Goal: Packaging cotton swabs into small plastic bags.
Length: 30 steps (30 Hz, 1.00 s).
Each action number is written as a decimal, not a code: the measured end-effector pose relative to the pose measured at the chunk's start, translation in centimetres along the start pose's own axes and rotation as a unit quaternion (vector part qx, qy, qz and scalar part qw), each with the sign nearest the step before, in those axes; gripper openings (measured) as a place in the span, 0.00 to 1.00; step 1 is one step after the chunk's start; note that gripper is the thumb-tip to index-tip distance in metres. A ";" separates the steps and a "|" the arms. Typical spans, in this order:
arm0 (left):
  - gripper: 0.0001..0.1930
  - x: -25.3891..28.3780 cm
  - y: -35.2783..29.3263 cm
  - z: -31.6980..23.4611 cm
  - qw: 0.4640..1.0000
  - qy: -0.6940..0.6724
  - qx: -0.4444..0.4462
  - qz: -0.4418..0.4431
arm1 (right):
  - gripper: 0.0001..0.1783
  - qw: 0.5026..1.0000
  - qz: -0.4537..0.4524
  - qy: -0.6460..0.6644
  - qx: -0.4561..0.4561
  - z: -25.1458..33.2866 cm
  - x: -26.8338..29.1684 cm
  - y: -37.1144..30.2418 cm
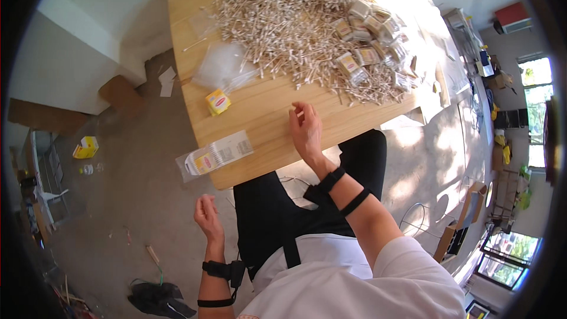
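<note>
My right hand (306,133) is over the near part of the wooden table (269,106), its fingers loosely bent and apart, with nothing visible in them. Below the table's near left corner hangs my left hand (208,217), fingers curled in and no object showing. A clear plastic sleeve with a printed white and yellow card (221,152) lies across the table's left edge, between my hands. Farther back is a small yellow box (218,102), beside clear plastic bags (223,66). A big heap of cotton swabs (289,18) covers the far part of the table.
Several small clear packs of swabs (366,56) sit on the heap's right side. On the floor at left are a yellow box (87,147) and a brown cardboard piece (121,93). A black bag (158,299) lies lower left. Cardboard (463,215) stands at right.
</note>
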State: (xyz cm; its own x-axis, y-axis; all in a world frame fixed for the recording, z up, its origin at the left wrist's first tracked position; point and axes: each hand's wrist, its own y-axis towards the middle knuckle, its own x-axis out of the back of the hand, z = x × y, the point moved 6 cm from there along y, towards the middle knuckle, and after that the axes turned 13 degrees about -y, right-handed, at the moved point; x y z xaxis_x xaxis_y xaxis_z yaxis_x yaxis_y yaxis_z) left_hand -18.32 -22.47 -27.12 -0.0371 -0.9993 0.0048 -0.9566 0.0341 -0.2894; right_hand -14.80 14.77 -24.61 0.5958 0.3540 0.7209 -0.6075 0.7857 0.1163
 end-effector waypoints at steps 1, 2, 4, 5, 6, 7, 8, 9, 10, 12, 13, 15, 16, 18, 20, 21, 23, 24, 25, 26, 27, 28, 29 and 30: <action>0.15 -2.4 -0.6 -1.0 0.998 0.012 -0.004 0.066 | 0.12 0.998 -0.051 -0.021 0.023 0.1 0.7 1.7; 0.14 -5.0 -1.2 -1.9 0.991 0.025 -0.009 0.131 | 0.12 0.998 -0.057 -0.023 0.022 -0.1 1.2 3.2; 0.13 -9.1 -1.0 -3.1 0.984 0.039 0.012 0.172 | 0.14 0.989 -0.102 -0.096 0.044 1.3 2.1 5.5; 0.12 -11.5 -0.9 -3.6 0.973 0.047 -0.019 0.224 | 0.11 0.986 -0.099 -0.128 0.041 0.6 1.7 6.2; 0.11 -13.8 -0.9 -4.0 0.959 0.056 -0.049 0.274 | 0.11 0.986 -0.103 -0.126 0.040 -0.2 1.4 6.3; 0.11 -15.5 -0.7 -4.5 0.958 0.056 -0.054 0.276 | 0.09 0.988 -0.057 -0.135 0.038 -0.9 0.9 6.4; 0.09 -17.3 -0.7 -5.2 0.946 0.079 -0.087 0.301 | 0.07 0.989 -0.011 -0.144 0.036 -1.8 0.4 6.1; 0.07 -18.9 -0.8 -5.8 0.934 0.103 -0.119 0.320 | 0.04 0.988 -0.021 -0.125 0.083 -2.0 0.4 5.0; 0.07 -19.8 -0.5 -6.1 0.936 0.105 -0.121 0.314 | 0.04 0.989 -0.018 -0.121 0.088 -2.1 0.7 3.5; 0.05 -21.8 -0.8 -6.7 0.911 0.159 -0.186 0.332 | 0.04 0.982 0.081 -0.067 0.155 -1.9 1.3 0.6; 0.07 -22.5 -0.8 -5.9 0.906 0.159 -0.196 0.340 | 0.04 0.982 0.085 -0.066 0.155 -2.4 2.0 0.3; 0.09 -24.2 -0.5 -5.4 0.904 0.176 -0.225 0.317 | 0.06 0.983 0.084 0.011 0.163 -2.8 3.4 0.0; 0.10 -24.9 -0.6 -5.6 0.900 0.191 -0.256 0.297 | 0.06 0.983 0.087 0.014 0.161 -3.1 3.9 0.1; 0.13 -26.7 -0.4 -4.7 0.913 0.230 -0.199 0.272 | 0.09 0.994 0.063 0.037 0.087 -4.6 5.0 1.0; 0.12 -28.8 -0.2 -6.1 0.898 0.262 -0.301 0.184 | 0.10 0.995 0.041 0.030 0.086 -5.0 5.0 1.9; 0.12 -30.2 0.2 -6.0 0.898 0.264 -0.300 0.184 | 0.11 0.996 0.026 0.033 0.078 -5.1 4.8 2.4; 0.13 -32.0 1.0 -5.6 0.891 0.307 -0.299 0.149 | 0.12 0.996 0.013 0.037 0.074 -4.9 4.5 3.1; 0.13 -32.2 1.4 -5.3 0.892 0.307 -0.299 0.145 | 0.12 0.996 0.013 0.047 0.071 -4.7 4.3 3.4; 0.12 -32.2 2.0 -4.8 0.893 0.320 -0.275 0.154 | 0.12 0.996 0.013 0.057 0.069 -4.6 4.2 3.7; 0.12 -32.0 2.6 -4.4 0.895 0.333 -0.249 0.163 | 0.12 0.995 0.016 0.060 0.073 -4.5 4.2 3.8; 0.12 -31.6 2.7 -4.2 0.895 0.332 -0.249 0.163 | 0.11 0.996 0.029 0.046 0.064 -5.2 4.1 3.8; 0.10 -31.1 2.3 -4.2 0.885 0.331 -0.260 0.199 | 0.10 0.997 0.041 0.033 0.055 -5.6 4.1 3.9; 0.08 -30.6 1.8 -4.1 0.874 0.329 -0.270 0.234 | 0.10 0.997 0.041 0.034 0.055 -5.9 4.2 4.1; 0.08 -29.5 1.8 -4.1 0.874 0.331 -0.269 0.233 | 0.09 0.996 0.045 0.037 0.070 -5.6 4.4 4.1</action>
State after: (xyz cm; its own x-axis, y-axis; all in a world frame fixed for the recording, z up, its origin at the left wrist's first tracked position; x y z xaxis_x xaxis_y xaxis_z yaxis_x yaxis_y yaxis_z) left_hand -20.13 7.13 -23.88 -0.4474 -0.6525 0.6117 -0.7834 0.6158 0.0840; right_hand -11.77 22.40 -24.80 0.5694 0.4595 0.6817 -0.7243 0.6726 0.1516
